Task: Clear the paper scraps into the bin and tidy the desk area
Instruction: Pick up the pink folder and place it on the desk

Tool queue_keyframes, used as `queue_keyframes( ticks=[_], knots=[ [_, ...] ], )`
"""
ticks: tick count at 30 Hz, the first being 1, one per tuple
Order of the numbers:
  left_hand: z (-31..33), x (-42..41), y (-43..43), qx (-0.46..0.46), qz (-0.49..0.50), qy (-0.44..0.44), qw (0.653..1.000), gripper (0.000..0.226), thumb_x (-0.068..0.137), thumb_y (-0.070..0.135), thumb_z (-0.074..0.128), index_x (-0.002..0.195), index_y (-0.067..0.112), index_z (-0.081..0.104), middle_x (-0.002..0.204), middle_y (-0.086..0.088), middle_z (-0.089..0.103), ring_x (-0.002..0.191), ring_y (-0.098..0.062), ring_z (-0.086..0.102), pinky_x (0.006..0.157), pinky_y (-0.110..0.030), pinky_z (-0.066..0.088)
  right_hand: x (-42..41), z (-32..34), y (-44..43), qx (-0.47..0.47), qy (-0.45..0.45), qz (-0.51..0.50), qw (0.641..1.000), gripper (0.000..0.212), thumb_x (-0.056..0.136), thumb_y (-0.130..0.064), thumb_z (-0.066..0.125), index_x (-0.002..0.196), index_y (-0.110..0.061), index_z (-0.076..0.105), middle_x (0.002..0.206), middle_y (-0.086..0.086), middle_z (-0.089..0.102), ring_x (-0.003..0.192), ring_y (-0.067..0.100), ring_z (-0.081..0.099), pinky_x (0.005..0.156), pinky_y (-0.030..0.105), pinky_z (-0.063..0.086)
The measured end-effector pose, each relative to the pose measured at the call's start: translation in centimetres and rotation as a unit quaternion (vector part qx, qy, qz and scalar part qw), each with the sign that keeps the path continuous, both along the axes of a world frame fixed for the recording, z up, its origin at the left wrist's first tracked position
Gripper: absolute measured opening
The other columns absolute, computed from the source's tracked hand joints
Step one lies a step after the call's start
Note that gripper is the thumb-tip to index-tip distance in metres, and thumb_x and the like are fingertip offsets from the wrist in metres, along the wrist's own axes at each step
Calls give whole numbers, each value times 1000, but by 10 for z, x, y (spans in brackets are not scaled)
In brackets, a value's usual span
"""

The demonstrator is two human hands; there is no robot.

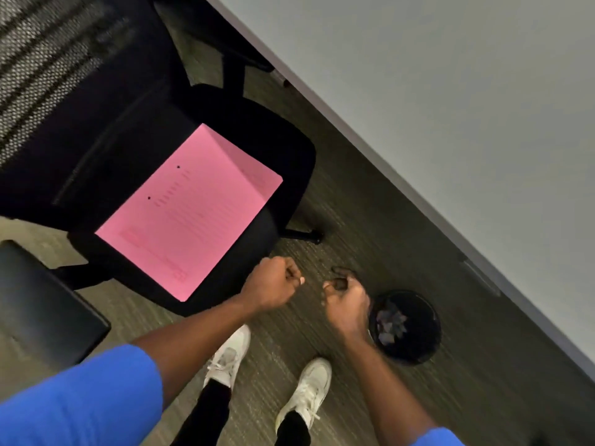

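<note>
A small round black bin (418, 349) stands on the floor near the desk's edge, with several pale paper scraps (391, 323) inside. My right hand (346, 300) hovers just left of the bin's rim, fingers curled inward, nothing visible in it. My left hand (273, 284) is a closed fist a little further left, above the carpet and beside the chair seat's front corner. A pink printed sheet (190, 214) lies flat on the seat of a black office chair (273, 146).
The grey desk top (450, 91) runs diagonally across the upper right. The chair's mesh back (48, 75) fills the upper left. A second black seat (42, 304) sits at the left edge. My white shoes (309, 391) stand on dark carpet (370, 220).
</note>
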State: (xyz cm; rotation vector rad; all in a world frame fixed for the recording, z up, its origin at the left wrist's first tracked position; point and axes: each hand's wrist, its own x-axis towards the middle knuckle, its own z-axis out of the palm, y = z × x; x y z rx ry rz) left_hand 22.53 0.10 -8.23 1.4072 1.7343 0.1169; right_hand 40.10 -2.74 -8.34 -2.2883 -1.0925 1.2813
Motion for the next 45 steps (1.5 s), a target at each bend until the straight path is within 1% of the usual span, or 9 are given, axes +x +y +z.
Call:
queue_keyframes(
  ticks=[4, 12, 17, 20, 24, 32, 37, 42, 45],
  knots=[
    [30, -55, 21, 75, 70, 16, 995, 8, 88, 27, 75, 81, 23, 76, 79, 7, 79, 78, -16, 74, 78, -40, 62, -55, 12, 9, 54, 60, 14, 997, 32, 91, -11, 63, 120, -26, 66, 87, 0, 78, 83, 29, 78, 82, 56, 64],
    [61, -157, 69, 145, 111, 66, 981, 13, 100, 21, 67, 97, 15, 78, 94, 0, 80, 85, -18, 73, 82, -36, 64, -143, 8, 34, 66, 97, 33, 993, 38, 81, -20, 62, 111, -43, 60, 83, -3, 77, 84, 24, 77, 79, 57, 65],
    [66, -213, 85, 162, 73, 143, 973, 10, 101, 18, 65, 98, 13, 74, 90, -1, 73, 82, -18, 70, 73, -35, 59, -181, 9, 46, 48, 86, 26, 995, 37, 90, -17, 73, 122, -31, 62, 84, -7, 77, 92, 22, 76, 86, 53, 64],
    [68, -240, 87, 178, 55, 202, 962, 15, 99, 19, 68, 110, 11, 73, 112, -6, 71, 102, -22, 68, 80, -36, 56, -196, 9, 49, 36, 69, 19, 997, 38, 91, -26, 77, 126, -28, 61, 84, -9, 78, 95, 20, 76, 87, 52, 64],
    [63, -263, 88, 93, 36, 253, 962, 53, 97, 30, 73, 141, 9, 54, 142, -12, 55, 128, -31, 58, 101, -45, 55, -212, 12, 55, 8, 44, -21, 999, 41, 89, -34, 79, 124, -30, 58, 92, -9, 79, 102, 23, 75, 96, 50, 60],
    [60, -270, 82, 30, 128, 196, 972, 74, 90, 32, 83, 145, 4, 43, 143, -20, 55, 131, -39, 58, 107, -54, 55, -222, 16, 63, -16, 62, -64, 996, 46, 87, -15, 78, 128, -21, 56, 95, -4, 72, 94, 20, 71, 83, 40, 59],
    [71, -264, 76, 21, 198, 160, 967, 67, 88, 30, 85, 139, 2, 51, 138, -21, 60, 126, -40, 62, 98, -48, 55, -205, 31, 53, 23, 68, -43, 996, 53, 89, 1, 70, 132, -25, 53, 92, -3, 73, 86, 17, 75, 81, 51, 65],
    [95, -245, 57, 6, 203, 134, 970, 68, 91, 33, 82, 143, 1, 52, 141, -19, 61, 127, -39, 63, 97, -47, 56, -170, 61, 38, 79, 55, -17, 995, 55, 89, -1, 71, 134, -29, 55, 88, -6, 74, 77, 13, 75, 70, 47, 65],
    [114, -230, 41, 13, 211, 107, 972, 52, 91, 34, 81, 130, 8, 58, 129, -14, 67, 110, -31, 68, 84, -41, 57, -150, 83, 29, 109, 60, -5, 992, 54, 88, -1, 72, 130, -32, 59, 90, -7, 75, 76, 9, 74, 70, 48, 64]
  ],
)
